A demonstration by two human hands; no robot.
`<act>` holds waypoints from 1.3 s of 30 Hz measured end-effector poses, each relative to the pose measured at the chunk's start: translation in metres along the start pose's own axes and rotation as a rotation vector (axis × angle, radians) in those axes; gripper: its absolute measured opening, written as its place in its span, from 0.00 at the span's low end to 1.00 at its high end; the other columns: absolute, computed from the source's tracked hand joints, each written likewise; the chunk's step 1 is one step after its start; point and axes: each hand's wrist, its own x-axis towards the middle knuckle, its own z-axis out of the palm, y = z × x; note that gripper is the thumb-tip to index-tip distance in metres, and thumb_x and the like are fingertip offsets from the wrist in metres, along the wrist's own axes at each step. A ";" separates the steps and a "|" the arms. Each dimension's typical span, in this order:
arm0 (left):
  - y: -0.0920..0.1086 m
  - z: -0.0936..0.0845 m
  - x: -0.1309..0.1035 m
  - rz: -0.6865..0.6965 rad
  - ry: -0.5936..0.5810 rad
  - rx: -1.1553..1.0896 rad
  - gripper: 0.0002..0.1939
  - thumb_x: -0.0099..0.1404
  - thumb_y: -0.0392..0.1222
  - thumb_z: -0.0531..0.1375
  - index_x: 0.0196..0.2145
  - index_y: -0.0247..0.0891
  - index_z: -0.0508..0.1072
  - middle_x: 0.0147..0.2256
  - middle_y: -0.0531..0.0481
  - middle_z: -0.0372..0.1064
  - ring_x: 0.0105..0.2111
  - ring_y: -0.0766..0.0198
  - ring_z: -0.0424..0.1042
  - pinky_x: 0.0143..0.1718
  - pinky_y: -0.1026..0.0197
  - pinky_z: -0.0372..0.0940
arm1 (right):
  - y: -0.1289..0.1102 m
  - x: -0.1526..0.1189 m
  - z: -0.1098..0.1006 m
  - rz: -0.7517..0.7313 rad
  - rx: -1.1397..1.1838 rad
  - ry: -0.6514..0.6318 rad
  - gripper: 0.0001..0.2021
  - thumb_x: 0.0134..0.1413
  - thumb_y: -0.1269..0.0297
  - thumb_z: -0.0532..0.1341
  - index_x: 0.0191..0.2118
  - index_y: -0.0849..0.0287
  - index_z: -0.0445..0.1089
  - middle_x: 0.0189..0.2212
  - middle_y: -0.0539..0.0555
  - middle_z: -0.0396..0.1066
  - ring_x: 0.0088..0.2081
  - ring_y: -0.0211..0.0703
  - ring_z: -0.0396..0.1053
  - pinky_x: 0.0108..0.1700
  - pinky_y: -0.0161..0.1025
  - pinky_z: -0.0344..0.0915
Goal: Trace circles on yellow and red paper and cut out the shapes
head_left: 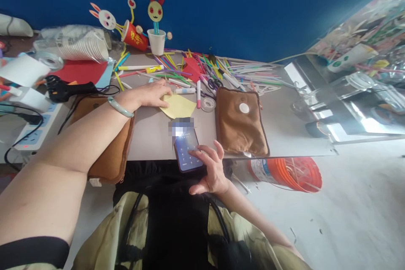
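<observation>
A smartphone [187, 149] with a lit number keypad lies at the table's front edge, its lower end reaching past it. Over its right side is my right hand [211, 168], fingers spread, one fingertip at the screen; it grips nothing. My left hand [155, 94] rests on the table with its fingers stretched out, the tips at the left edge of a pale yellow sheet of paper [180, 106]. Just beyond the paper are a marker [185, 91], a pink-ended marker [198, 95] and a roll of clear tape [208, 104].
Brown plush pouches [242, 128] [107, 162] lie to either side. Coloured pipe cleaners [249, 69] and scissors [215, 83] spread along the back, near paper-cup figures [156, 42]. At left are a black glue gun [69, 88] and a power strip [34, 133]. An orange bucket [297, 173] stands below, right.
</observation>
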 end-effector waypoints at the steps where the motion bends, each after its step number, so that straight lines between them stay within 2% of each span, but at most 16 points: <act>1: 0.001 -0.001 0.000 -0.005 -0.003 0.000 0.26 0.59 0.54 0.59 0.52 0.39 0.72 0.50 0.43 0.62 0.51 0.48 0.68 0.52 0.53 0.63 | 0.001 -0.002 -0.001 0.018 0.002 -0.002 0.45 0.55 0.26 0.46 0.64 0.58 0.59 0.41 0.56 0.79 0.46 0.55 0.75 0.69 0.61 0.44; 6: 0.005 -0.004 -0.002 -0.020 -0.020 0.009 0.27 0.59 0.53 0.58 0.53 0.39 0.71 0.50 0.43 0.62 0.49 0.50 0.68 0.52 0.54 0.63 | 0.007 -0.008 -0.003 0.065 0.005 0.126 0.44 0.56 0.26 0.45 0.61 0.58 0.63 0.40 0.57 0.78 0.43 0.54 0.75 0.68 0.62 0.45; 10: 0.006 -0.005 -0.002 -0.012 -0.015 0.014 0.27 0.59 0.53 0.58 0.53 0.39 0.71 0.49 0.43 0.62 0.50 0.50 0.67 0.53 0.54 0.62 | 0.011 -0.011 -0.003 0.053 0.012 0.089 0.42 0.56 0.26 0.46 0.60 0.57 0.64 0.38 0.55 0.77 0.42 0.53 0.75 0.68 0.63 0.45; 16: 0.009 -0.007 -0.003 -0.040 -0.036 0.017 0.27 0.59 0.53 0.59 0.53 0.40 0.71 0.50 0.42 0.61 0.50 0.50 0.67 0.52 0.54 0.63 | 0.014 -0.012 -0.002 0.056 0.005 0.236 0.41 0.56 0.27 0.48 0.64 0.52 0.57 0.44 0.57 0.74 0.42 0.55 0.74 0.63 0.65 0.52; 20: 0.007 -0.005 -0.003 -0.032 -0.030 0.019 0.26 0.59 0.53 0.59 0.53 0.39 0.71 0.49 0.42 0.61 0.49 0.50 0.68 0.51 0.53 0.63 | 0.015 -0.011 -0.002 0.050 -0.001 0.201 0.40 0.56 0.28 0.47 0.64 0.52 0.56 0.40 0.54 0.75 0.40 0.53 0.74 0.64 0.64 0.52; 26: 0.006 -0.005 -0.003 -0.008 -0.023 0.026 0.24 0.60 0.52 0.57 0.51 0.39 0.71 0.47 0.42 0.61 0.47 0.51 0.68 0.48 0.54 0.63 | 0.014 -0.009 -0.003 0.054 -0.016 0.222 0.39 0.57 0.28 0.46 0.61 0.54 0.59 0.37 0.54 0.74 0.40 0.53 0.74 0.62 0.64 0.55; 31: 0.010 -0.009 -0.005 -0.027 -0.046 0.040 0.23 0.61 0.52 0.57 0.50 0.39 0.71 0.47 0.43 0.61 0.46 0.52 0.69 0.47 0.55 0.63 | 0.015 -0.009 -0.003 0.043 -0.057 0.202 0.38 0.58 0.29 0.45 0.61 0.52 0.57 0.37 0.54 0.74 0.39 0.53 0.75 0.62 0.63 0.56; 39: 0.009 -0.007 -0.004 -0.030 -0.034 0.049 0.23 0.61 0.52 0.58 0.51 0.39 0.72 0.48 0.43 0.63 0.49 0.52 0.68 0.50 0.56 0.63 | 0.015 -0.011 -0.004 0.049 -0.018 0.194 0.36 0.59 0.31 0.48 0.62 0.52 0.57 0.39 0.54 0.74 0.40 0.53 0.74 0.63 0.63 0.53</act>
